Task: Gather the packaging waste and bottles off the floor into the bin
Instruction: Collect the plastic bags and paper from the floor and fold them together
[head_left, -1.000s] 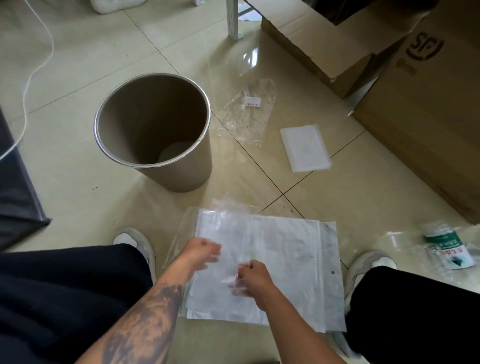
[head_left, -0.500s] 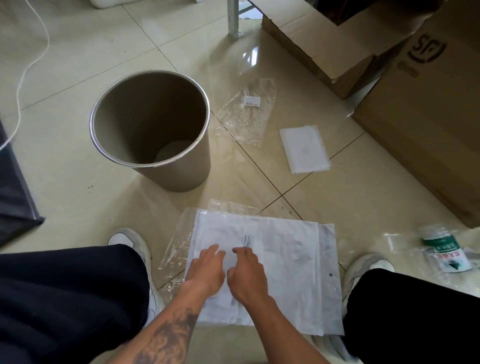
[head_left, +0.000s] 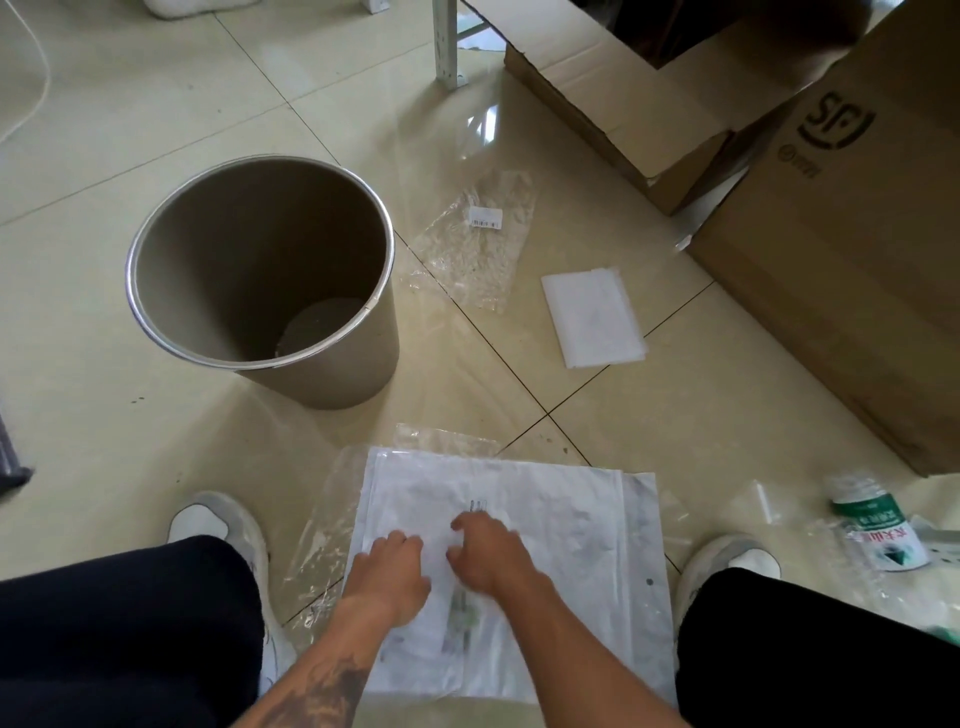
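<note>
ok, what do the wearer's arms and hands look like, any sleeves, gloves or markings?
Both bare: no gloves, no sleeves, no watch or rings visible. The left hand is on a forearm with a large dark tattoo below the wrist; the right hand and its forearm are unmarked. Dark trousers and white sneakers frame them.

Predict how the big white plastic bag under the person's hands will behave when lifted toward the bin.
The white plastic bag looks thin and wrinkled, so it will probably flop and sag. It lies flat, so it is likely very light. Wider than the bin mouth, it may need crumpling by both hands.
</note>
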